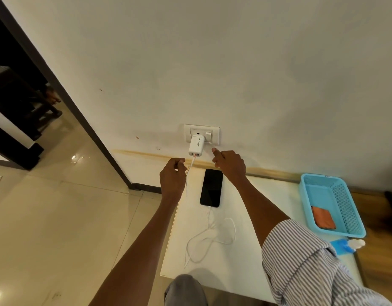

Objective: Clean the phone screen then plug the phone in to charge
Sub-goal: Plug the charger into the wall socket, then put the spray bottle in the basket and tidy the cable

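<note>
Phone flat on white table below wall charger, cable already in its near end; left hand seemingly pinching cable beside charger, steadying it; right hand, forefinger extended, others curled, nearing switch.

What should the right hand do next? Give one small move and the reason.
Probably raise the right hand so its extended index finger presses the wall switch. The charger already sits in the socket, the cable is plugged into the phone, whose screen is dark, and the fingertip points just below the switch.
</note>
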